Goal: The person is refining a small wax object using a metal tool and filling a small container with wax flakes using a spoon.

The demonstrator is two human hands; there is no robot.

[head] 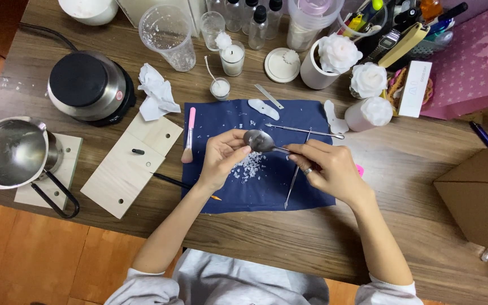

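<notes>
Both hands on a shiny metal spoon [260, 140] over the dark blue cloth [266, 192].

Right hand [326, 166] pinches its handle; left hand [221, 158] fingertips close on the bowl's edge, above white wax flakes [248, 165].

spoon [259, 140] over cloth [266, 186] — brush [188, 135] left

spoon [260, 140] handle hidden inside right hand [326, 166]. cardboard box [479, 195] cut off at right edge. white bowl [88, 9] clipped by top edge. wax flakes [248, 165] too small to count.

Glossy metal spoon [258, 140], matt cloth [258, 189], wooden table [312, 237].
</notes>
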